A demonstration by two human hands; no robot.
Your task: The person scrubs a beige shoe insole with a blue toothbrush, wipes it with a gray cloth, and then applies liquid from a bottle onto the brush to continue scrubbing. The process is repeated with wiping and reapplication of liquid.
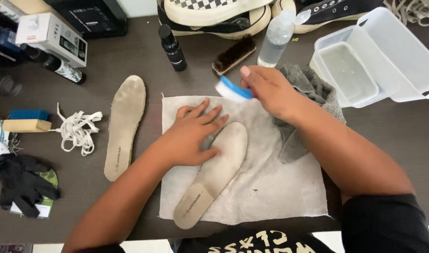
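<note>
The left hand [193, 136] lies palm down, fingers spread flat, pressing on the forefoot end of the insole [214, 173], with its bare forearm running back toward the body. The right hand [266, 89] is raised just beyond the insole's toe, fingers curled closed around a small blue-and-white brush [233, 90], wrist bent, forearm angling in from the right.
</note>
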